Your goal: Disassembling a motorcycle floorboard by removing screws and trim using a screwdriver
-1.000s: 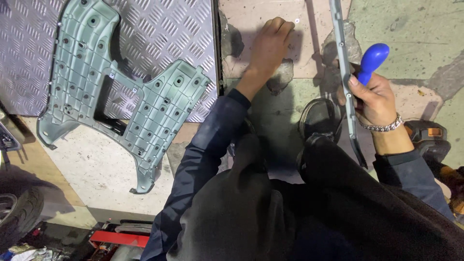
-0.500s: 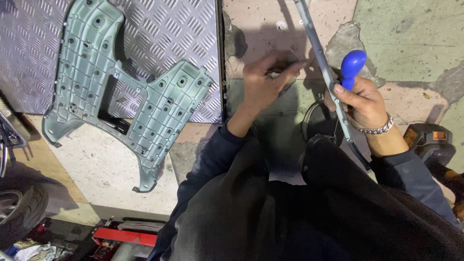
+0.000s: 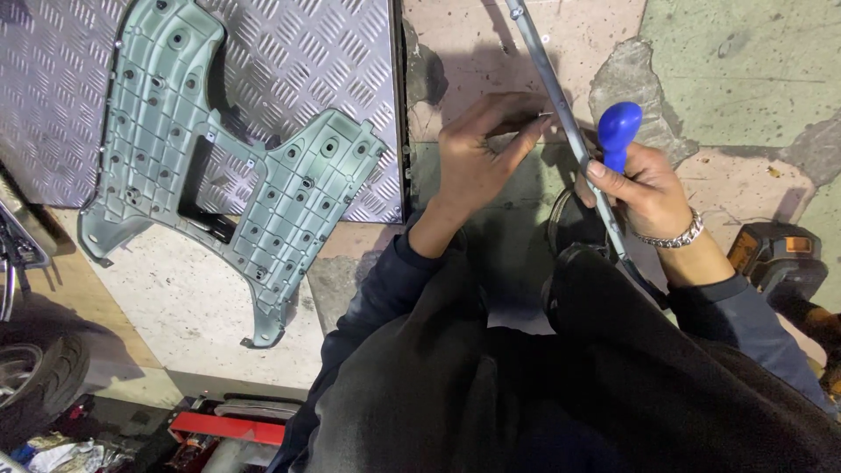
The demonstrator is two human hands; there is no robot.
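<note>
The metal strip is long, thin and grey, slanting over the cracked floor. The right hand grips it with a blue-handled tool; the left hand pinches a small screw against it.

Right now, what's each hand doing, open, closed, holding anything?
Left hand: pinched shut on a small screw at the grey strip.
Right hand: shut on the blue-handled screwdriver.
</note>
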